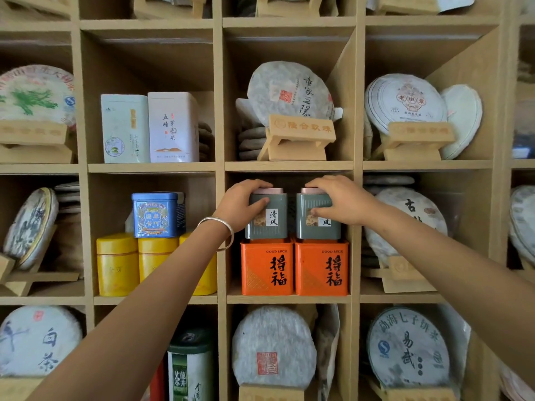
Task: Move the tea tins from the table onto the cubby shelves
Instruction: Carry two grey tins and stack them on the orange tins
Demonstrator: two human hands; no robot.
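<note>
Two grey-green tea tins stand side by side in the middle cubby, each on top of an orange tin. My left hand (pixel 243 205) grips the left grey-green tin (pixel 267 224) over its pink lid and front. My right hand (pixel 340 202) grips the right grey-green tin (pixel 317 227) the same way. The left orange tin (pixel 266 267) and the right orange tin (pixel 321 269) rest on the cubby floor (pixel 289 298). The table is out of view.
The cubby to the left holds a blue tin (pixel 157 214) on yellow canisters (pixel 117 264). Above it stand two white tins (pixel 150 128). Wrapped round tea cakes on wooden stands (pixel 292 96) fill the surrounding cubbies. A green canister (pixel 189 369) sits lower left.
</note>
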